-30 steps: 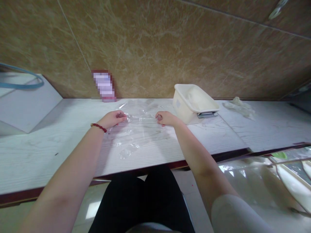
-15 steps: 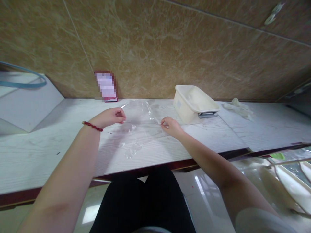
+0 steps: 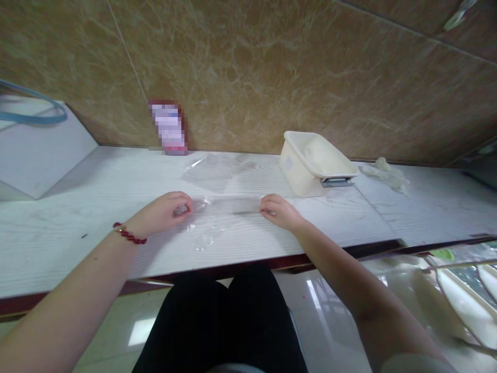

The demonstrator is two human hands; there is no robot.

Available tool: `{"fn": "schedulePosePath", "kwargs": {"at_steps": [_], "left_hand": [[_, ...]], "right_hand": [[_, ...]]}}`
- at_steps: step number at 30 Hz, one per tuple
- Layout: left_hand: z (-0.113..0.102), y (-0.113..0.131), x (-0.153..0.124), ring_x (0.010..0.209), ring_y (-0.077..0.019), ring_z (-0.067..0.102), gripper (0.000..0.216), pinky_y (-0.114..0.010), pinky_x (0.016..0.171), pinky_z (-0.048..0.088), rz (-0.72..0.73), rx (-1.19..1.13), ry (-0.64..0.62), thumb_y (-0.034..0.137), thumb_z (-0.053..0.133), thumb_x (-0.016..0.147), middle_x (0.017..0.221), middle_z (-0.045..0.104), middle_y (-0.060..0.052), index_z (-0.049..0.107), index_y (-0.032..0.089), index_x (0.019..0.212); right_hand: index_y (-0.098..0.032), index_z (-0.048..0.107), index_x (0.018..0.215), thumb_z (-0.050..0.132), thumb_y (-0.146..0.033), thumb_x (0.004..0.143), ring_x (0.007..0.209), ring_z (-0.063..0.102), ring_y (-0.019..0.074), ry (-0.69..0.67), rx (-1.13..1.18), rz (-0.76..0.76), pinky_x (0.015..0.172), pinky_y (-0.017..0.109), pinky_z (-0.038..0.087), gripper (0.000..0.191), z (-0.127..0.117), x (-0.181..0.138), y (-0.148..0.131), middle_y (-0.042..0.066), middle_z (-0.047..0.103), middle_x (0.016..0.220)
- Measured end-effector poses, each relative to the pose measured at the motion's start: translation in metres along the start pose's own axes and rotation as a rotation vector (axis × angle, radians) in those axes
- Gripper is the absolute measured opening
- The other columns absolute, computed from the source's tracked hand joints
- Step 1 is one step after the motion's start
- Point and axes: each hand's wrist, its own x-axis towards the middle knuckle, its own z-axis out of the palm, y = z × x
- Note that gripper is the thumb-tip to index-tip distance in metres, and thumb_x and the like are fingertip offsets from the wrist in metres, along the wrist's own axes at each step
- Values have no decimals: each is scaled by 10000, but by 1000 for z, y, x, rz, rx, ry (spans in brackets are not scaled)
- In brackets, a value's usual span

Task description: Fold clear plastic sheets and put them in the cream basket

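A clear, thin plastic film or bag (image 3: 223, 205) stretches between my two hands, low over the white wood-grain table (image 3: 236, 241). My left hand (image 3: 176, 208), with a dark red bracelet (image 3: 130, 234) on its wrist, pinches the left edge. At the right edge, the fingers of my right hand (image 3: 275, 210) are closed on the same plastic. Crinkled, shiny parts of it lie on the table nearer to me. More clear plastic (image 3: 209, 173) lies flat beyond my hands; whether it is the same piece I cannot tell.
A cream plastic box (image 3: 301, 173) with a grey latch stands right of my right hand. Farther right lies a crumpled whitish glove-like item (image 3: 382, 172). A red-framed card with blurred contents (image 3: 171, 127) leans on the wall. A white box (image 3: 46, 155) with a blue strap (image 3: 34, 118) sits at left.
Both hands have come nearer to me, the left one also moving left. The plastic between them is now pulled into a straighter, narrower band. The view has shifted slightly.
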Motion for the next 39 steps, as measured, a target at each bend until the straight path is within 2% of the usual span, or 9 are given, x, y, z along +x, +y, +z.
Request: {"fn": "schedulePosePath", "kwargs": {"at_steps": [8,15,20,22,27,30,33,39], "left_hand": [[-1,-9,-8,842,-156,544,227,-299,791,435,32,-38,-31,390,469,764,885,597,-33,595,201,757],[-3,-4,-5,847,-166,540,284,-326,830,425,-82,11,65,434,447,760,882,596,-36,602,197,775],[-9,-9,-11,924,-187,540,293,-322,855,414,-91,-45,-16,397,490,721,986,594,-41,590,209,921],[-10,-14,-15,943,-200,540,339,-318,849,417,-148,-49,-18,377,498,696,1011,589,-48,568,204,979],[-6,-28,-12,934,-234,541,412,-341,825,423,-353,108,92,369,445,700,1022,579,-114,550,136,1023],[0,-33,-6,962,-248,531,469,-360,876,391,-306,187,86,427,432,727,1027,585,-141,552,107,1048],[4,-34,-2,975,-244,529,491,-354,900,373,-276,203,88,490,426,731,1025,597,-124,569,133,1037],[3,-26,0,919,-203,543,438,-308,858,398,-239,120,101,516,385,752,951,611,-76,613,178,911]], "right_hand": [[-192,626,785,506,-196,812,837,544,161,-9,-11,-13,754,307,465,123,3,1,-2,63,610,825],[-192,637,791,508,-221,817,791,543,150,-18,5,-12,742,299,456,135,3,2,-5,57,613,801],[-203,627,795,514,-200,801,819,536,160,-28,40,27,762,314,446,113,1,2,-4,55,612,817],[-203,621,792,524,-198,792,826,533,163,-33,54,30,768,320,442,97,0,2,-4,57,612,821],[-196,604,781,520,-190,788,810,534,168,-18,33,51,755,314,440,84,0,2,-5,49,616,769],[-192,589,772,522,-169,773,810,539,168,13,37,78,751,307,445,72,-1,3,-6,49,619,769],[-188,578,771,520,-152,755,804,541,166,21,63,79,744,305,448,70,-2,2,-8,50,610,767],[-188,572,769,514,-179,768,769,540,155,-19,82,74,724,296,445,59,0,2,-8,42,598,743]]}}
